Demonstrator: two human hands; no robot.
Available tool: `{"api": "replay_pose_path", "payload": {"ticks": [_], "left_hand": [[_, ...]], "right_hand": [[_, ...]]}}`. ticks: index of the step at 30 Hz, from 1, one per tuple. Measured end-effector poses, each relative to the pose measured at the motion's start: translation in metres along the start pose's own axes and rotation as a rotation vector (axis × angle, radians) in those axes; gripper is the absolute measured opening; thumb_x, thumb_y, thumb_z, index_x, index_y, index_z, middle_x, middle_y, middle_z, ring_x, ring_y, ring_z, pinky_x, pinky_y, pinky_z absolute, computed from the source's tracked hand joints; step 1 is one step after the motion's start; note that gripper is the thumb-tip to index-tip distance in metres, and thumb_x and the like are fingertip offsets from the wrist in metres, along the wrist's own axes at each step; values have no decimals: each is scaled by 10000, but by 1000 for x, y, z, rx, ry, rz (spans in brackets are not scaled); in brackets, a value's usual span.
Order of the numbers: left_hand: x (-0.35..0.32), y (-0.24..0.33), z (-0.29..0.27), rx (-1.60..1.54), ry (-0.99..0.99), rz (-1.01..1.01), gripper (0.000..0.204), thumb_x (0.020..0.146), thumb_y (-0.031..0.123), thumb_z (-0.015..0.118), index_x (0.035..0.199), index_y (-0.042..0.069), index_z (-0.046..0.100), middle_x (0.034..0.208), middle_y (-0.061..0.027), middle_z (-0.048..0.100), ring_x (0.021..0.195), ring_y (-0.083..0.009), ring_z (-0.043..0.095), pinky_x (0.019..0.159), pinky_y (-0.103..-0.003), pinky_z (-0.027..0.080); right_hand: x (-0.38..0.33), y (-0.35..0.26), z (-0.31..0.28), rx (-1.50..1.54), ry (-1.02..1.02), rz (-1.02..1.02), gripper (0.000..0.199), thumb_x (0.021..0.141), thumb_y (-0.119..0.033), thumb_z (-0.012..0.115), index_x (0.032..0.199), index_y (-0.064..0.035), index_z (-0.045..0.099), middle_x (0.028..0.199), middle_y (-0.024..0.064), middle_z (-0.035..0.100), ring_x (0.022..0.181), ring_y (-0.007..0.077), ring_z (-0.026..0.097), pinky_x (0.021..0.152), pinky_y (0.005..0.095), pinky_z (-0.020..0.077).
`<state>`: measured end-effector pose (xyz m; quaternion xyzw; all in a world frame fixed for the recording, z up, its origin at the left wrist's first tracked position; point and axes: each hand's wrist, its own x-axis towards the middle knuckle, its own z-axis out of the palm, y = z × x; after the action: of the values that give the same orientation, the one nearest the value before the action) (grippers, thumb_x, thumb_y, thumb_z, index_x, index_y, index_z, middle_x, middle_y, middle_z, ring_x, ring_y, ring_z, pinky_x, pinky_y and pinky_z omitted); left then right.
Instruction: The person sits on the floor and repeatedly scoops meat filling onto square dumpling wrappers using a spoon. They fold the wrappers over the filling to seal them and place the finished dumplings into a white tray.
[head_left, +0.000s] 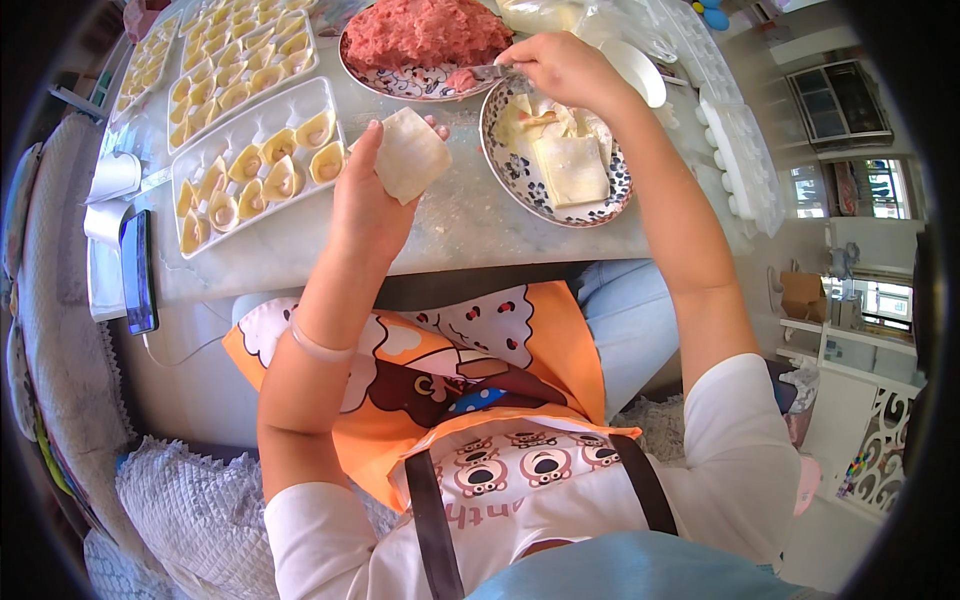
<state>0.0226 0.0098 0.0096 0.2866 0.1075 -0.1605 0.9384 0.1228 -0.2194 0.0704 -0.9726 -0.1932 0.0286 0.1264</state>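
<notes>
Cradling a square dumpling wrapper (411,155) flat on its fingers, the left hand (372,195) is held palm-up over the pale marble table (470,225), with the thumb pressed against the wrapper's near edge. The right hand (562,65) is closed around a small metal spreader (488,72) whose tip touches the minced pink meat filling (425,32) at the near rim of the patterned meat bowl (400,85). Just right of that bowl, under the right wrist, sits a patterned plate (610,200) holding a stack of spare wrappers (570,165). Left of the meat bowl lie white trays (300,95) filled with rows of folded dumplings (265,170). Farther left of the bowl, at the table's edge, a phone (137,272) lies by some paper rolls (112,178). Below the table, an orange cartoon apron (470,390) covers the person's lap.
</notes>
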Motion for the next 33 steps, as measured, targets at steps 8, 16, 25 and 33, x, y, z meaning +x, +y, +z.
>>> {"api": "replay_pose_path", "payload": {"ticks": [8,16,25,33], "left_hand": [[1,-3,2,19,35,14,477,990,317,326,1261,-68,404,1214,-202,537,1166,-347,514,1019,-420,387],[-2,4,10,-135,11,-7,531,1000,380,242,1249,-52,424,1215,-180,531,1137,-315,523,1023,-417,367],[-9,13,12,-121,-153,-37,603,1002,381,147,1277,-109,367,1260,-251,487,1192,-338,463,1066,-428,312],[-7,10,10,-150,-91,-7,583,1002,354,175,1308,-119,324,1296,-270,462,1220,-357,449,1075,-428,307]], "right_hand": [[25,21,-9,601,-493,17,302,890,-114,532,1165,-30,624,713,-11,581,595,39,472,518,211,366],[-19,-29,-14,678,-311,-78,294,897,-87,524,1168,-25,616,724,-10,579,628,35,475,537,215,380],[-84,-76,22,-131,341,-462,349,752,-47,597,1067,-177,674,769,40,513,667,207,578,555,325,487],[-108,-69,18,-142,300,-359,362,789,-52,567,1109,-192,663,807,46,521,659,205,576,554,319,481]]}}
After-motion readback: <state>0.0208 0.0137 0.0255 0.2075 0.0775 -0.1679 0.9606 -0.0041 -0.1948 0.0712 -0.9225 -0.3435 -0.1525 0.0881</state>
